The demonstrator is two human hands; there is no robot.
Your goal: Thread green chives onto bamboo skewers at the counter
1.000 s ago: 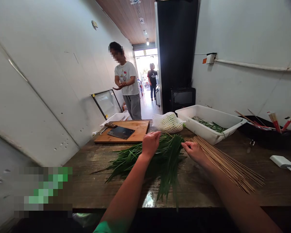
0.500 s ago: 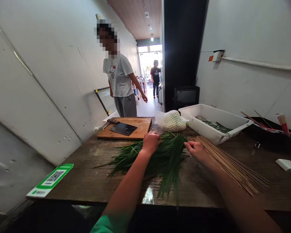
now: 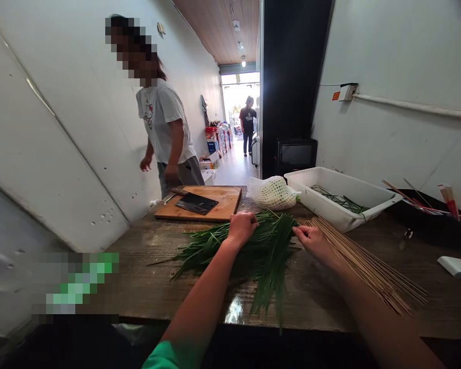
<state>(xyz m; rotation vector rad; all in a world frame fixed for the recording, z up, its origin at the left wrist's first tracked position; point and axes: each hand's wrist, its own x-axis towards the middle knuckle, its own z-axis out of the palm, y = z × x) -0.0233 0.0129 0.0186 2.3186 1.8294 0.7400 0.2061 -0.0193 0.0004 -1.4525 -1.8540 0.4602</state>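
Note:
A loose heap of long green chive leaves point(image 3: 261, 253) lies across the dark wooden table point(image 3: 146, 287). My left hand point(image 3: 241, 228) rests on the far end of the heap with its fingers curled down into the leaves. My right hand point(image 3: 314, 241) sits at the heap's right edge, fingers pinched together on a few leaves or a skewer; I cannot tell which. A fan of thin bamboo skewers point(image 3: 372, 269) lies just right of that hand, running under my forearm.
A cleaver point(image 3: 196, 203) lies on a wooden cutting board point(image 3: 226, 205) at the back left. A white mesh bag point(image 3: 272, 193) and a white tub point(image 3: 341, 197) holding some greens stand behind. A person in a white shirt point(image 3: 165, 133) stands by the board; another stands in the far doorway.
The person in the white shirt has walked nearer along the left wall, up to the table's far end. My hands have stayed on the chives, shifting only slightly.

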